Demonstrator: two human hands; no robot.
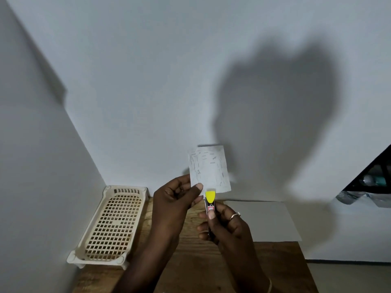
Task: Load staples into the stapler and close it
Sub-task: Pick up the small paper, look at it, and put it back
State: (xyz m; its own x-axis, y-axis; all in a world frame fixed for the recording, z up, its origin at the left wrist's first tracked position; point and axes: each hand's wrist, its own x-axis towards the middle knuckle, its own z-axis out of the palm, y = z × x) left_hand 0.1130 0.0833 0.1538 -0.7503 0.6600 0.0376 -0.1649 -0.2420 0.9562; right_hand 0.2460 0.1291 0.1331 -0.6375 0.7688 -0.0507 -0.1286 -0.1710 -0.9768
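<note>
Two grips were clamped: the left hand (173, 199) pinched a flimsy paper scrap (209, 168); the right hand (226, 225) wrapped the light, rigid stapler (210, 203) (seemingly closed) at mid-body, thumb on top.

One head-worn camera is looking forward and down, hovering close over the counter (281, 256), facing the wall (148, 81).

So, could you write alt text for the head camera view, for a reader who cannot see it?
The right hand grips a stapler with a yellow tip at the edge of a paper slip pinched by the left hand, above a wooden table with a cream basket.
</note>
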